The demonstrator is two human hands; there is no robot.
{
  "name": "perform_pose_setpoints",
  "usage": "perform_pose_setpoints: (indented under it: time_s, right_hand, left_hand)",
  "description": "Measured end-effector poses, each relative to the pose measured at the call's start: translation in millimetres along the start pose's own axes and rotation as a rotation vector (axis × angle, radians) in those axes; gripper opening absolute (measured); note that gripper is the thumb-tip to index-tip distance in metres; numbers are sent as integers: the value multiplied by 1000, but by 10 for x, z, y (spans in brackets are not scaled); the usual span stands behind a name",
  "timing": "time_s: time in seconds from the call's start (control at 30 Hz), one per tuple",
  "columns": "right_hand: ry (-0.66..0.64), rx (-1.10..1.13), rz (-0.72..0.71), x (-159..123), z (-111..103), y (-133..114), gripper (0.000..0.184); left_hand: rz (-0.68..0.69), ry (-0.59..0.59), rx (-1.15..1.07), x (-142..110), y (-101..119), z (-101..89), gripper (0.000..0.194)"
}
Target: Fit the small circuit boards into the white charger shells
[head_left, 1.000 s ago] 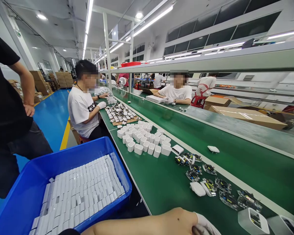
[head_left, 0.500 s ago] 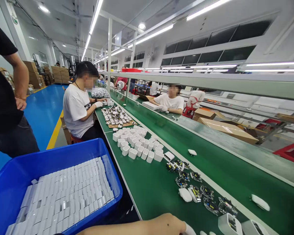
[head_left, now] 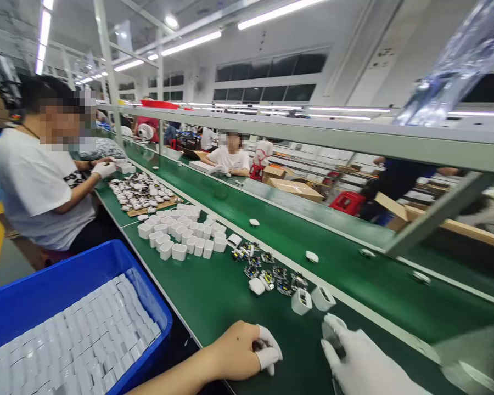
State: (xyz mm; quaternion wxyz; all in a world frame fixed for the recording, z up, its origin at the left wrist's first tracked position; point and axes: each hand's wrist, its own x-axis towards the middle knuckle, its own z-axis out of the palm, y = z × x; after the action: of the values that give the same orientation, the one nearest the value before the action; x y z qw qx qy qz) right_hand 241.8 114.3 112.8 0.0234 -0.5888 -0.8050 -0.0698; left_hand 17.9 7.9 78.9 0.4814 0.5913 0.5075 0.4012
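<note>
My left hand (head_left: 247,351), with white covers on its fingertips, is curled over the green bench near its front edge. Its fingertips come together, and whatever they may hold is hidden. To the right, my right hand (head_left: 362,354) wears a white glove, with thumb and forefinger apart and no held thing visible between them. Just beyond its fingertips stand two white housings, one upright (head_left: 302,302) and one tilted (head_left: 323,298), with dark parts inside. Several circuit boards (head_left: 283,286) lie behind them, near a white cap (head_left: 257,286).
A blue bin (head_left: 148,296) of packed white pieces stands at left. Many white housings (head_left: 179,251) crowd the bench beyond. White-capped parts (head_left: 312,256) lie on the green conveyor (head_left: 280,241). A co-worker (head_left: 37,181) sits at left; a slanted post (head_left: 440,214) rises at right.
The view has swung right. Both my hands now show fully over the bench, where before only my left forearm and some white fingertips were at the bottom edge.
</note>
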Motion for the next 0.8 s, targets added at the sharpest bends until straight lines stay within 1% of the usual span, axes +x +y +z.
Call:
perform_pose_setpoints:
  time_s: [0.03, 0.1, 0.23, 0.3, 0.37, 0.47, 0.53, 0.57, 0.67, 0.73, 0.8]
  right_hand:
    - [-50, 9, 66, 17, -91, 24, 44]
    - [-106, 41, 146, 71, -191, 96, 46]
    - [-213, 139, 164, 220, -224, 258, 46]
    - [-226, 141, 181, 349, -280, 286, 42]
    - [-184, 128, 192, 550, -385, 252, 42]
    - [-86, 109, 168, 983, -537, 79, 37]
    - [-69, 116, 102, 1308, -575, -97, 43]
    - [-72, 121, 80, 1463, -572, -194, 43]
    - [-97, 135, 55, 1841, -513, -474, 36]
    - [-113, 148, 52, 2008, -466, -618, 34]
    - [-125, 165, 46, 2116, -426, -712, 33]
  left_hand:
    - [7, -3, 9, -2, 0, -2, 25]
    - [12, -12, 22, -4, 2, -7, 25]
    - [20, -31, 4, -24, 33, -21, 24]
    - [19, -41, -12, -36, 46, -22, 25]
    - [8, -49, -13, -44, 52, -18, 27]
    - [-3, -53, -2, -48, 55, -8, 27]
    - [3, -50, -5, -47, 49, -2, 25]
    - [6, -48, -5, -44, 41, 2, 25]
    - [-4, -49, 12, -2, -14, 13, 27]
    - [-20, -76, 45, 73, -77, 20, 28]
    - [-62, -141, 101, 183, -149, 30, 28]
